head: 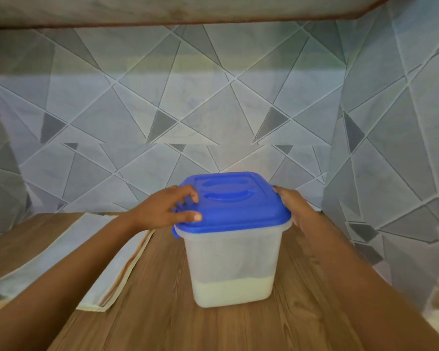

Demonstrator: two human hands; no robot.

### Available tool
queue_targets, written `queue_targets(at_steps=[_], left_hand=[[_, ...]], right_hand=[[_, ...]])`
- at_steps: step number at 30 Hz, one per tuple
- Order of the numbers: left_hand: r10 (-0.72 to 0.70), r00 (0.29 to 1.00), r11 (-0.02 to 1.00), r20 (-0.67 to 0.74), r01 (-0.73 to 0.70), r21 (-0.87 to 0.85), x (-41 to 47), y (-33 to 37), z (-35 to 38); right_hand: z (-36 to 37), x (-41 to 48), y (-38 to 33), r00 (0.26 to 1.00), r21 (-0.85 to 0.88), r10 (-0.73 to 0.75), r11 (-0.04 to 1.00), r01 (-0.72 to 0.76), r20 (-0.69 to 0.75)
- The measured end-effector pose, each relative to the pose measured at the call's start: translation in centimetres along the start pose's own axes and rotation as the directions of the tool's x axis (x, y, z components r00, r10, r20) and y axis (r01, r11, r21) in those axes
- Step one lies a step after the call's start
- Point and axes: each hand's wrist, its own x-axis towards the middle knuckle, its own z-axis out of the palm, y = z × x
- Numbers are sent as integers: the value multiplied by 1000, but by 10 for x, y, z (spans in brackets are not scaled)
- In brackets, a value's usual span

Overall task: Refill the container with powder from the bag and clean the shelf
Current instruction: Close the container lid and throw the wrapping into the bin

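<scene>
Forearms reach over the wooden shelf (pixel 162 320) to the container (pixel 232 257), upright dead centre between both hands, powder (pixel 232 290) low. Left hand (pixel 162 210) curls its fingers (pixel 188 192) over the blue lid's (pixel 236 209) left edge; right hand (pixel 295 207) lays straight, closed-up fingers (pixel 282 193) along the right.

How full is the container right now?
Mostly empty. Through the translucent wall of the container, white powder fills only a shallow layer at the bottom, and the space above holds none. The blue lid is on.
</scene>
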Motion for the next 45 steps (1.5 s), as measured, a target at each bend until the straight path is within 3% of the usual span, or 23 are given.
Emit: queue_targets(at_steps=[2, 3, 4, 5, 6, 8, 9, 11, 13, 15, 17, 19, 21, 23, 28, 33, 39, 42, 45], left_hand=[[-236, 947, 940, -219, 165, -298, 0, -7, 2], [-413, 863, 864, -292, 270, -424, 2, -5, 4], [-600, 757, 743, -260, 407, -532, 3, -5, 8], [-739, 662, 573, -125, 520, -634, 3, -6, 14], [-790, 608, 379, 76, 583, -719, 2, -8, 22], [-695, 620, 83, 364, 572, -816, 0, -13, 41], [-644, 648, -20, 406, 516, -856, 1, -18, 49], [-643, 672, -102, 368, 402, -910, 6, -25, 55], [-746, 597, -75, 295, 365, -928, 14, -28, 53], [-825, 522, 61, 218, 466, -883, 20, -33, 44], [-863, 494, 218, 103, 549, -807, 27, -32, 31], [-850, 526, 405, -31, 613, -678, 38, -18, 19], [-790, 608, 564, -80, 669, -484, 50, 1, 15], [-760, 642, 641, -105, 712, -287, 55, 9, 19], [-737, 648, 670, -193, 738, -80, 61, 15, 27], [-727, 611, 652, -313, 758, -34, 65, 17, 34], [-715, 589, 636, -376, 772, -1, 68, 24, 37], [-711, 588, 636, -386, 772, 3, 69, 31, 39], [-758, 565, 624, -326, 774, -109, 66, 33, 40]], right_hand=[[-4, 0, 3, 996, 146, 32, 988, -45, 89], [-7, 0, 7, 987, 221, 52, 971, -86, 154], [-11, 2, 12, 973, 287, 78, 947, -141, 219], [-14, 5, 18, 958, 323, 98, 928, -185, 268], [-16, 6, 23, 944, 341, 97, 917, -209, 316], [-16, 7, 30, 930, 292, 89, 935, -202, 357], [-15, 10, 32, 930, 238, 122, 948, -213, 347], [-17, 17, 35, 940, 258, 115, 944, -204, 322], [-18, 19, 31, 945, 307, 166, 917, -252, 282], [-19, 10, 16, 968, 232, 197, 945, -231, 158], [-17, 6, 0, 993, 70, 116, 991, -118, 37], [-10, 4, -18, 999, -83, 47, 996, -44, 26], [-2, 1, -32, 997, -282, 1, 959, 21, 77], [4, -2, -34, 993, -499, -48, 861, 95, 106], [9, -5, -28, 982, -659, -189, 738, 146, 7], [12, -5, -29, 961, -715, -269, 684, 144, -63], [22, -7, -34, 942, -814, -333, 555, 173, -27], [22, -9, -32, 937, -816, -348, 551, 174, -35], [20, -11, -30, 945, -786, -326, 592, 178, -32]])
